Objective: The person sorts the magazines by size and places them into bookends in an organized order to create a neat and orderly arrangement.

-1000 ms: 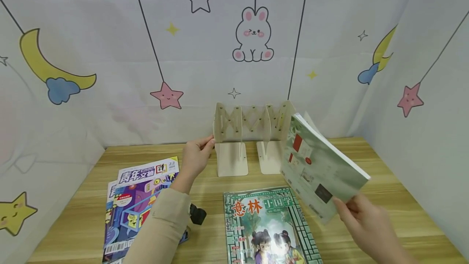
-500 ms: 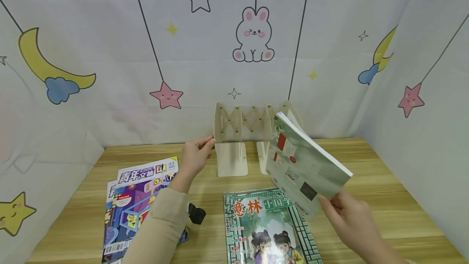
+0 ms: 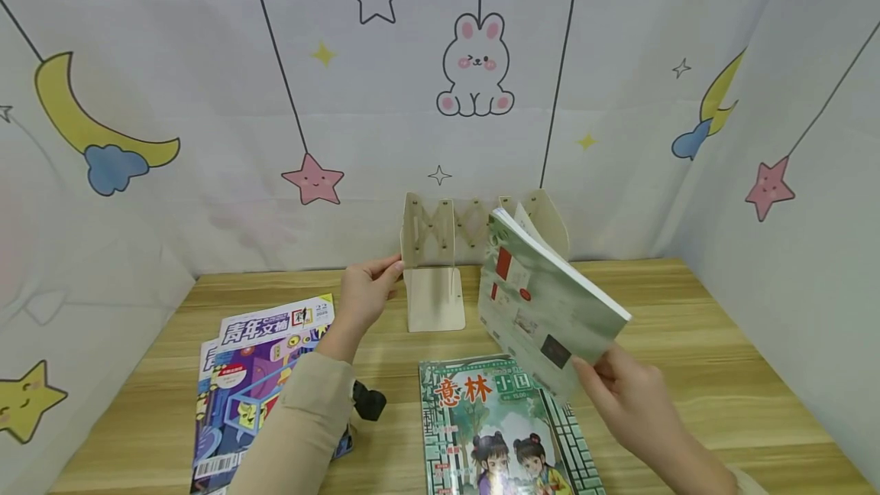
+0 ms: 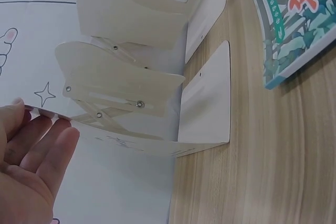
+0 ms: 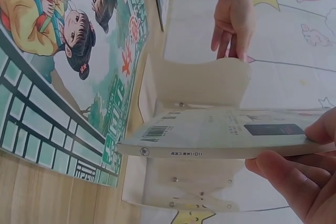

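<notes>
A cream-coloured expandable bookend with upright dividers and a crisscross back stands by the rear wall. My left hand pinches the edge of its left end panel; in the left wrist view, the thumb and fingers lie on either side of that panel. My right hand grips a magazine with a pale green back cover by its near end. Tilted, the magazine reaches across the bookend's right part and hides some of it. In the right wrist view, its white spine shows above the bookend's base.
Below the held magazine, another green magazine with two cartoon children lies on the wooden table. Several purple magazines are stacked at the left. A small black object sits beside my left sleeve. A patterned curtain hangs behind.
The magazine in my right hand has moved left, from beside the bookend's right end to in front of its right dividers. My left hand has stayed on the end panel.
</notes>
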`<state>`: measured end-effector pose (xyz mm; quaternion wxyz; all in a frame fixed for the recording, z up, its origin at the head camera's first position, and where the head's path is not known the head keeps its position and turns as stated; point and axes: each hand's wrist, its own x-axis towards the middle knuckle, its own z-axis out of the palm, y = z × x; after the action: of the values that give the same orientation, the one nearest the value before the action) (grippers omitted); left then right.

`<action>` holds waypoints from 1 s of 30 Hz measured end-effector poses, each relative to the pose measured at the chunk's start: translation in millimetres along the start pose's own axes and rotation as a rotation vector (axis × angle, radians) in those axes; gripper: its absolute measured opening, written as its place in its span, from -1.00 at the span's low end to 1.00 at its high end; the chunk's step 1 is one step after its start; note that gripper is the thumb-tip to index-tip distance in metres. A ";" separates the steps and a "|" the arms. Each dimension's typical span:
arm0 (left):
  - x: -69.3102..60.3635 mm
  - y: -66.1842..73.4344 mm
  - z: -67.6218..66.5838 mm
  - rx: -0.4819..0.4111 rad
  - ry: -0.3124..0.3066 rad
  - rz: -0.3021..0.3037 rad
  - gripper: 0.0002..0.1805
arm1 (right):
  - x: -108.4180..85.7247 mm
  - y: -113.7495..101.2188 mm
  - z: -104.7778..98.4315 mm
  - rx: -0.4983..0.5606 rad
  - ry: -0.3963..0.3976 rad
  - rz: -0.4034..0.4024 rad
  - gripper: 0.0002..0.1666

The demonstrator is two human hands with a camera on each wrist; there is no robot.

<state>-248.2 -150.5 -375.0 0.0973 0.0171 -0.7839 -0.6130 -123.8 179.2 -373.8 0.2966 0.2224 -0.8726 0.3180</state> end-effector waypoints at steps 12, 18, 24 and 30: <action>0.3 0.6 -2.3 -0.003 -0.022 -0.016 -0.64 | 12.4 -0.2 17.2 0.050 0.003 -0.077 -0.65; 0.4 1.4 -3.3 0.021 -0.034 -0.001 -0.64 | 15.3 -4.1 23.3 0.082 -0.024 -0.043 -0.70; 0.4 2.5 -4.0 0.055 -0.040 0.003 -0.64 | 16.9 -6.1 28.2 0.113 -0.050 -0.017 -0.68; 0.5 4.3 -4.4 0.045 -0.051 0.011 -0.65 | 19.8 -7.2 31.5 0.136 -0.066 -0.013 -0.67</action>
<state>-247.6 -153.7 -369.8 0.0805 -0.0006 -0.7997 -0.5950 -145.8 148.5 -377.3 0.2538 0.2582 -0.8567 0.3673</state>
